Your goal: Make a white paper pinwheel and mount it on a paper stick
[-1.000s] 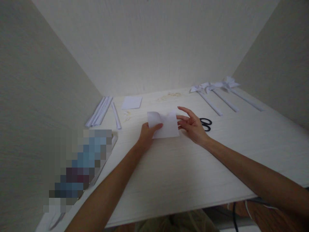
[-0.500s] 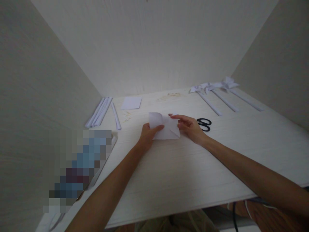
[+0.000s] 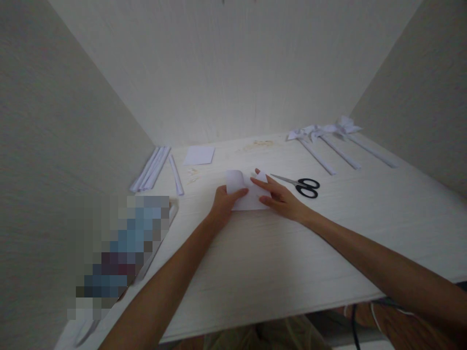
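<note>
A small sheet of white paper (image 3: 250,201) is up off the tabletop between my two hands, its upper left part curling over. My left hand (image 3: 222,203) grips the left side, thumb laid across the front and the other fingers hidden behind. At the right side, my right hand (image 3: 284,199) holds the sheet with its thumb on the lower front and a finger across the upper part. Some of its fingers are hidden. Black-handled scissors (image 3: 307,187) lie just right of that hand, blades pointing left.
Several rolled paper sticks (image 3: 152,170) lie at the back left, with a single paper roll (image 3: 176,175) beside them. A square white sheet (image 3: 199,155) lies nearby. Three paper stems with folded tops (image 3: 345,125) rest at the back right. A blurred-out item (image 3: 133,238) lies at left.
My right hand has shifted left and further onto the paper, its thumb now over the lower right corner that was folded up. The scissors' blades have come into view. My left hand stays put.
</note>
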